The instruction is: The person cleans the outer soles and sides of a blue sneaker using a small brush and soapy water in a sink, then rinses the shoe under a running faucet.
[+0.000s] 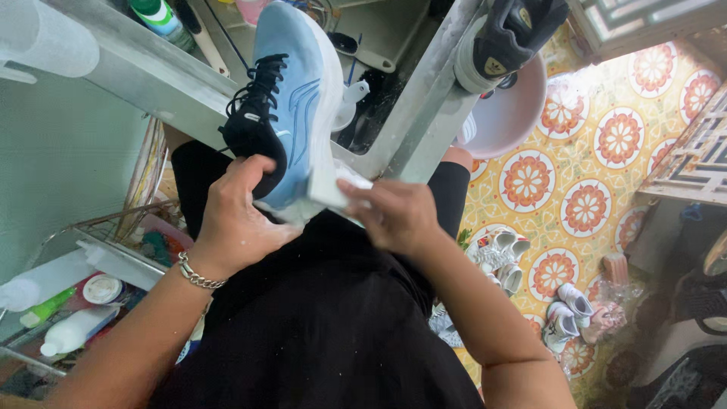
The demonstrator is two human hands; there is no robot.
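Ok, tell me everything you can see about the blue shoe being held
The blue shoe is a light-blue sports shoe with black laces, a black collar and a thick white sole. It lies tilted, toe pointing away, over the edge of a metal sink. The left hand cups its black heel, and the right hand presses a white sponge-like block against the sole's heel end.

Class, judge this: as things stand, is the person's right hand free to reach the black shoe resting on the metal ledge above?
Probably not at once: the right hand is pressing a white pad against the blue shoe. The black shoe itself lies unobstructed.
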